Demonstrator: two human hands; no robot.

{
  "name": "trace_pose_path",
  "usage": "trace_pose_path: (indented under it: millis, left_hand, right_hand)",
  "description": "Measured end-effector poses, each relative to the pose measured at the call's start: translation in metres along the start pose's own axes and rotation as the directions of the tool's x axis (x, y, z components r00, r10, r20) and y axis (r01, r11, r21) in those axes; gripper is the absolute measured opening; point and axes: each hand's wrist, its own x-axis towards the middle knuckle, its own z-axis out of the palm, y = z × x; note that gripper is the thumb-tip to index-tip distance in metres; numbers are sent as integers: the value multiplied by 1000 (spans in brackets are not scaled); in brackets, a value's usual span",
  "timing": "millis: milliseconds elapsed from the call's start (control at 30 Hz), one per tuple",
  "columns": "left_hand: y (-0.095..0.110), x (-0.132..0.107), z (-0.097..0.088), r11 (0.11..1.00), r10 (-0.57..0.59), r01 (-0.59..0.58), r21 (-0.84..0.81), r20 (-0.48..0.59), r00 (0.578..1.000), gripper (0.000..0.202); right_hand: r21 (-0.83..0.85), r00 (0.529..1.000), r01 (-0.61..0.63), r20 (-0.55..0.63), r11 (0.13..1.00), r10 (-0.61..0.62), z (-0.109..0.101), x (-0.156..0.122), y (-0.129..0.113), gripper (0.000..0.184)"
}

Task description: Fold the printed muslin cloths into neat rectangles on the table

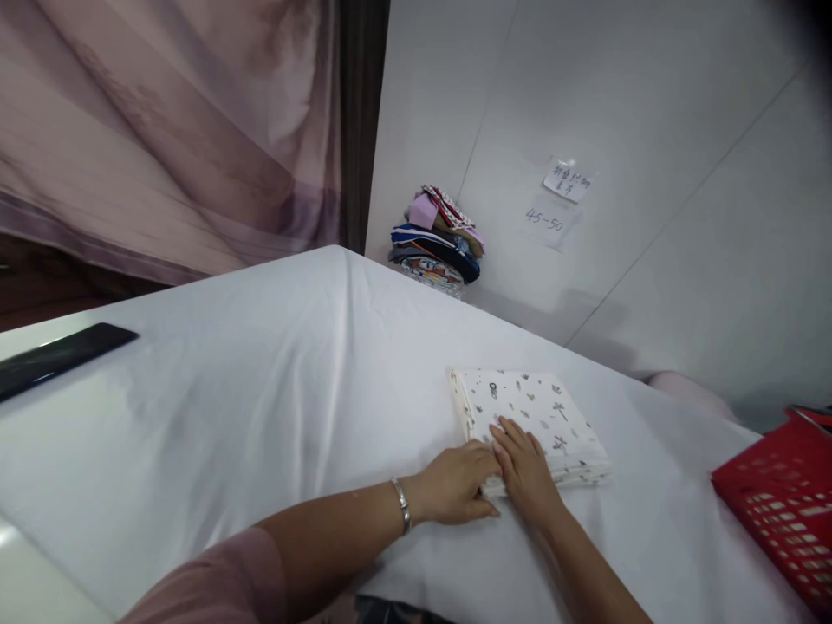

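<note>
A folded white cloth [536, 399] with small printed plant-like motifs lies on the white-covered table [279, 407]. At its near left corner, my left hand [461, 481] curls its fingers over the edge, with the thumb lower down, closed on the fabric. A silver bracelet [403, 507] circles my left wrist. My right hand [525, 464] rests flat on the near part of the cloth, its fingers stretched out and touching the top layer. The two hands meet at the fingertips, which hides part of the near edge.
A red plastic basket [773, 485] stands at the right edge. Beyond the table, a pile of folded fabrics [442, 238] leans by the wall, under paper labels [549, 217]. A dark phone-like slab [65, 355] lies at the left. A pinkish curtain [195, 130] hangs behind.
</note>
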Motion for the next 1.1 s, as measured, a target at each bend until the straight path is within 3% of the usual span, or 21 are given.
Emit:
trace_pose_path:
  millis: [133, 233, 367, 500, 633, 800, 1000, 1100]
  left_hand:
    - [-3, 1, -11, 999, 16, -18, -29, -54, 998, 13]
    - [-10, 3, -16, 997, -74, 67, -43, -208, 975, 18]
    - [-29, 3, -20, 928, -370, 322, -185, -384, 846, 16]
    - [-53, 5, -31, 809, -585, 492, -321, -362, 726, 18]
    - [-72, 18, -49, 735, -676, 641, -222, -324, 662, 22]
    - [-87, 44, -55, 710, -681, 700, -81, -332, 652, 41]
    - [-103, 63, -44, 718, -670, 691, -80, -350, 655, 43]
    - [-110, 64, -45, 740, -655, 664, -104, -336, 677, 39]
  right_hand:
    - [-41, 1000, -12, 16, 999, 12, 9, -4, -1, 42]
    - [-69, 1000, -7, -10, 998, 6, 8, -6, 0, 41]
    - [-81, 999, -7, -42, 997, 4, 8, -6, -3, 40]
    - [-78, 998, 6, -57, 997, -11, 10, -6, -2, 40]
    - [-85, 997, 19, -69, 996, -25, 13, -6, 0, 40]
    - [-88, 995, 36, -89, 995, -44, 13, -6, 0, 40]
    - [-87, 994, 38, -96, 995, -46, 12, -6, -1, 39]
    - [-94, 995, 40, -89, 995, -49, 12, -6, -1, 39]
